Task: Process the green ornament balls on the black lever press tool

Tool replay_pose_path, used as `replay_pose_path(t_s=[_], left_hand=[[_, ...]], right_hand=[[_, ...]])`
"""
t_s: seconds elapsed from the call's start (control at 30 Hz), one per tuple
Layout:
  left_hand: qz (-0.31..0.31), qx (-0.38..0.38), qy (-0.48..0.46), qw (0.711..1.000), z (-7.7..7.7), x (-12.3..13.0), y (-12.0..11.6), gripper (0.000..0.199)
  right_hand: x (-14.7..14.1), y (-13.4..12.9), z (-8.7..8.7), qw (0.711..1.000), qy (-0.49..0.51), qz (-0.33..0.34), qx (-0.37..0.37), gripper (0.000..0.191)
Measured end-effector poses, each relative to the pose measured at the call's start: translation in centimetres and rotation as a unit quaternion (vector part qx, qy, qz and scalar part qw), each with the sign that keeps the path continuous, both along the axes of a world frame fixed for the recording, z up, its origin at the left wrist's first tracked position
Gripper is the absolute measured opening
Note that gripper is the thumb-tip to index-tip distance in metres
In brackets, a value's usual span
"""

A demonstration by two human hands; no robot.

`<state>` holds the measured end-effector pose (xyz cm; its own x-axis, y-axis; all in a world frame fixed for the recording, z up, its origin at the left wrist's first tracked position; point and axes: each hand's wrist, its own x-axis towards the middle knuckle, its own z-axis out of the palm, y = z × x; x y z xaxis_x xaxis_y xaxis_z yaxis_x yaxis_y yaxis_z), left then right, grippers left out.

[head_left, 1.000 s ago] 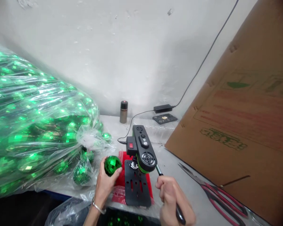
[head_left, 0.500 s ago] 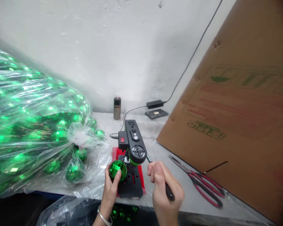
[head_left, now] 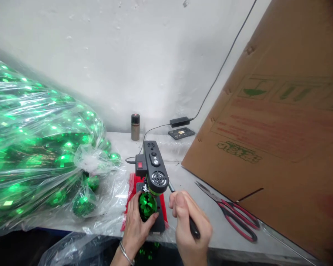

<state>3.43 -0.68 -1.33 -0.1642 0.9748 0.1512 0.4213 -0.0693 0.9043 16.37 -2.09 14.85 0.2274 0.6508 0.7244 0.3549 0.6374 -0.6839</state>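
My left hand wraps its fingers and thumb around a green mirrored ball. The ball sits just below the head of a small black bench drill press, over its slotted base plate. Part of the drill's metal chuck shows right above the ball; whether a bit touches the ball is hidden. On the press's right side, my right hand is closed around the black-gripped lever.
A clear bag bulging with green mirrored balls fills the left. Red-handled scissors lie at right, before a leaning cardboard box. At the back are a brown bottle, a power adapter and a phone. Red sheeting lies beneath the press.
The ball has moved right, from beside the base to beneath the drill head, and my left hand has turned around it. My right hand stays on the lever.
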Motion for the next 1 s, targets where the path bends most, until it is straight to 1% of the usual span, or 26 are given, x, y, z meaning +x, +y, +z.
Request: replay_pose_path(t_s=[0.1, 0.23, 0.4, 0.5, 0.63, 0.8, 0.9, 1.0], left_hand=[[0.014, -0.011, -0.020, 1.000, 0.1, 0.0, 0.0, 0.080], [0.029, -0.058, -0.094, 0.993, 0.3, -0.7, 0.2, 0.083], [0.009, -0.088, -0.221, 0.971, 1.1, -2.6, 0.3, 0.083], [-0.003, -0.102, -0.244, 0.964, 1.5, -3.4, 0.2, 0.083], [-0.017, -0.088, -0.209, 0.974, 1.2, -3.1, 0.2, 0.082], [-0.004, -0.051, -0.097, 0.994, 0.1, -1.4, 0.1, 0.081], [0.000, -0.031, -0.048, 0.998, -0.1, -0.4, 0.2, 0.080], [0.011, -0.021, -0.029, 0.999, -0.1, 0.0, 0.2, 0.078]], right_hand=[[0.1, -0.1, 0.1, 1.000, -0.008, 0.000, 0.000, 0.033], [0.1, -0.1, 0.2, 1.000, -0.014, 0.000, 0.006, 0.032], [0.0, -0.1, 0.2, 1.000, -0.009, -0.002, 0.012, 0.033], [-0.1, -0.1, 0.1, 1.000, -0.007, -0.005, 0.015, 0.033], [-0.1, -0.1, -0.1, 1.000, -0.008, -0.004, 0.021, 0.033], [0.0, -0.1, -0.3, 1.000, -0.013, -0.005, 0.019, 0.030], [0.1, -0.2, -0.3, 1.000, -0.019, -0.003, 0.019, 0.030], [0.2, -0.2, -0.3, 0.999, -0.027, -0.001, 0.022, 0.029]])
